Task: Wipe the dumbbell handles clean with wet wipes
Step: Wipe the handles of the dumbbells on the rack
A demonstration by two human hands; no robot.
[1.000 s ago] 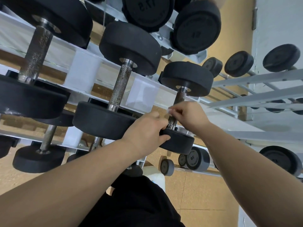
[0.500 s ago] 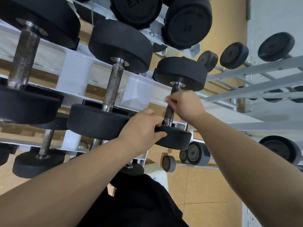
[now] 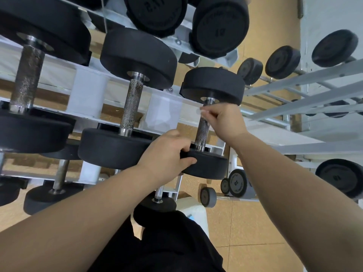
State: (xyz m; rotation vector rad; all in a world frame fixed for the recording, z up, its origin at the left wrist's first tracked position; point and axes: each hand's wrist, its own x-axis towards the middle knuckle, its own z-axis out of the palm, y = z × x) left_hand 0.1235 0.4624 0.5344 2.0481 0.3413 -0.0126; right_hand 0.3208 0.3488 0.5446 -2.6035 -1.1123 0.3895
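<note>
Tan gym flooring lies behind a white tiered rack of black dumbbells. On the middle tier, the left hand curls over the near head of the rightmost dumbbell and steadies it. The right hand pinches a wet wipe around the top of the knurled handle, just under the far head.

Step in hand, as judged: wiping this handle, with the stroke at its upper end. The next move calls for drawing the wipe down the knurling to the near collar, with a twist to reach the hidden back. The neighbouring handle looks speckled and probably awaits the same.

Legible: "30" on a small dumbbell low in the rack. An upper head seems to read "17.5", but it is inverted and partly cropped.
</note>
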